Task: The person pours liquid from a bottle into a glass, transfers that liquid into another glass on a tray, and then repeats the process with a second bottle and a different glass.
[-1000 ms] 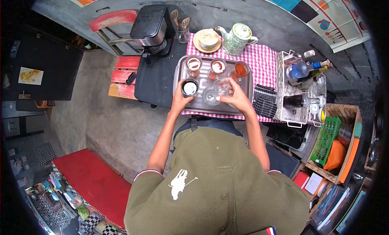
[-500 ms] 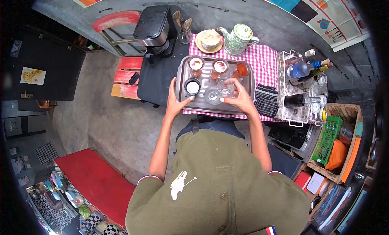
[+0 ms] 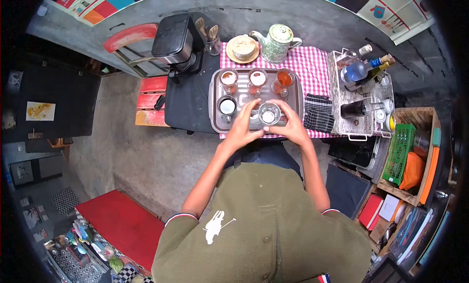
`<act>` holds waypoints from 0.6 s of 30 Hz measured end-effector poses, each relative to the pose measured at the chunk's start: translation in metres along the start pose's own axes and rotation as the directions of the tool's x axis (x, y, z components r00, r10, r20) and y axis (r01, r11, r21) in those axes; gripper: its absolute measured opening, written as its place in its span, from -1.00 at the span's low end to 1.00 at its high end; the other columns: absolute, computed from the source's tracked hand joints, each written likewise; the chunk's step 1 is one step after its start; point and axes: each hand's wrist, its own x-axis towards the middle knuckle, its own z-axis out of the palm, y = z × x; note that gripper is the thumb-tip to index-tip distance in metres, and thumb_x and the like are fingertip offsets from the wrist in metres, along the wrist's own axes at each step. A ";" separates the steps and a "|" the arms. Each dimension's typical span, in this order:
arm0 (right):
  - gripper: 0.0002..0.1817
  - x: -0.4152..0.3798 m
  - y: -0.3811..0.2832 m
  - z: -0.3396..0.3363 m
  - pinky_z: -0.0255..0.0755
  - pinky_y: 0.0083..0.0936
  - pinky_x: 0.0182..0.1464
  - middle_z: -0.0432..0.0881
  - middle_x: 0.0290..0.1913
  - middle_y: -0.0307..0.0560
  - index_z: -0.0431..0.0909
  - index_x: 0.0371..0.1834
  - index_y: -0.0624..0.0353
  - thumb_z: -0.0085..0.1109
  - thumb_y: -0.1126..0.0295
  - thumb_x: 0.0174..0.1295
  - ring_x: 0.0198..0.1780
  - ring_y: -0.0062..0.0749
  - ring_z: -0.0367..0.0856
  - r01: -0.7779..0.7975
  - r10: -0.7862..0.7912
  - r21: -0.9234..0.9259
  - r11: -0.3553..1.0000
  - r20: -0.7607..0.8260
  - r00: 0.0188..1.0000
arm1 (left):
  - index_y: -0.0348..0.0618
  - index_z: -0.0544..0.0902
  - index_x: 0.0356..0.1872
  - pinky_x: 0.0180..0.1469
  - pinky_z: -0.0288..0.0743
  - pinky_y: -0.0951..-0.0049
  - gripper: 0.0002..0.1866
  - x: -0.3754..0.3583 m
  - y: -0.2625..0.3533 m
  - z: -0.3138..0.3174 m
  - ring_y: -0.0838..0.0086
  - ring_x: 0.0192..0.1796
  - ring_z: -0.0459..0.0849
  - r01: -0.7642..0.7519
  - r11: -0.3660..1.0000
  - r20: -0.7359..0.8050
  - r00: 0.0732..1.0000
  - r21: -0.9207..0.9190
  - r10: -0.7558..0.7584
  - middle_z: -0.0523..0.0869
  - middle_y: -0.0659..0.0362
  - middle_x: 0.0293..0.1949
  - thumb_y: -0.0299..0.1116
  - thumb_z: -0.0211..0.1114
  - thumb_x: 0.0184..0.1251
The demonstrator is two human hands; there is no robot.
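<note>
On the metal tray [image 3: 214, 112] my right hand [image 3: 294, 129] holds a clear glass mug [image 3: 268, 114] from its right side, thumb low and fingers at the far rim. My left hand [image 3: 240, 129] curls in from the left, fingertips close to that mug's rim. Another clear glass [image 3: 254, 119] is mostly hidden behind my left fingers. Along the tray's far side stand a glass mug with white on top of red-brown liquid [image 3: 228, 79], a similar mug [image 3: 257, 79] and one of red-brown liquid [image 3: 283, 79]. A dark-rimmed glass with white contents [image 3: 227, 106] is left of my left hand.
Behind the tray stand a green patterned teapot [image 3: 277, 46] and a lidded cup on a saucer [image 3: 243, 48]. A black coffee maker [image 3: 178, 43] is at the left. On the right are a dark folded cloth [image 3: 319, 113] and a white wire rack [image 3: 354, 129] of bottles.
My left hand has moved right from the tray's left edge to the clear glasses. My right hand has brought the tilted mug lower and more upright. The view has shifted slightly.
</note>
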 end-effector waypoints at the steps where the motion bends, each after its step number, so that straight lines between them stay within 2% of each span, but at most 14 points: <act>1: -0.17 -0.004 -0.001 -0.001 0.51 -0.33 0.18 0.52 0.24 -0.10 0.47 0.36 0.11 0.62 0.30 -0.07 0.27 -0.31 0.53 -0.020 0.019 -0.044 0.999 -0.012 1.000 | -0.20 0.28 0.47 0.38 0.41 0.20 -0.06 0.000 -0.003 0.008 0.12 0.36 0.52 -0.006 1.000 -0.009 1.000 -0.019 0.006 0.47 -0.05 0.35 -0.35 0.56 0.00; 5: -0.18 -0.019 0.002 -0.005 0.52 -0.35 0.16 0.53 0.23 -0.09 0.46 0.36 0.12 0.60 0.31 -0.06 0.26 -0.31 0.54 -0.039 0.037 -0.027 0.999 -0.071 0.997 | -0.20 0.32 0.45 0.38 0.42 0.18 -0.10 0.003 -0.004 0.031 0.12 0.39 0.52 -0.032 0.996 -0.008 0.999 -0.081 0.031 0.49 -0.07 0.35 -0.39 0.54 0.01; 8: -0.19 -0.029 0.011 -0.009 0.54 -0.37 0.14 0.54 0.22 -0.09 0.46 0.36 0.14 0.59 0.34 -0.05 0.22 -0.32 0.56 -0.043 0.045 0.020 0.999 -0.118 0.992 | -0.21 0.31 0.45 0.39 0.43 0.17 -0.11 0.009 0.006 0.044 0.12 0.40 0.51 -0.048 0.998 0.000 0.999 -0.047 0.048 0.50 -0.08 0.34 -0.43 0.53 0.02; 9: -0.19 -0.029 0.017 -0.010 0.57 -0.37 0.10 0.55 0.22 -0.07 0.42 0.36 0.17 0.58 0.37 -0.03 0.19 -0.35 0.58 -0.018 0.027 0.079 0.997 -0.116 0.993 | -0.22 0.32 0.45 0.38 0.45 0.17 -0.12 0.010 0.008 0.050 0.11 0.39 0.53 -0.031 0.994 0.005 0.999 -0.101 0.032 0.51 -0.08 0.34 -0.48 0.51 0.02; 12: -0.20 -0.037 0.022 -0.023 0.59 -0.38 0.07 0.55 0.21 -0.06 0.39 0.35 0.17 0.57 0.37 -0.01 0.17 -0.36 0.59 -0.051 0.063 0.082 0.995 -0.153 0.986 | -0.24 0.29 0.45 0.42 0.41 0.17 -0.11 0.015 0.011 0.067 0.03 0.43 0.47 0.009 0.987 0.025 1.000 -0.160 -0.005 0.47 -0.11 0.38 -0.47 0.52 0.04; 16: -0.21 -0.046 0.022 -0.048 0.61 -0.42 0.04 0.55 0.20 -0.04 0.35 0.34 0.16 0.56 0.35 0.01 0.16 -0.35 0.60 -0.085 0.084 0.002 0.996 -0.196 0.977 | -0.22 0.33 0.43 0.37 0.47 0.17 -0.14 0.028 0.011 0.094 0.08 0.37 0.56 0.051 0.974 0.026 0.999 -0.220 -0.046 0.53 -0.09 0.34 -0.50 0.49 0.02; 18: -0.19 -0.051 0.027 -0.063 0.61 -0.40 0.04 0.53 0.23 -0.01 0.32 0.38 0.17 0.55 0.33 0.06 0.17 -0.32 0.60 -0.084 0.090 0.037 0.996 -0.181 0.979 | -0.22 0.34 0.43 0.33 0.51 0.21 -0.14 0.038 0.006 0.108 0.18 0.33 0.60 0.034 0.976 0.006 0.999 -0.214 -0.033 0.57 -0.05 0.29 -0.53 0.50 0.00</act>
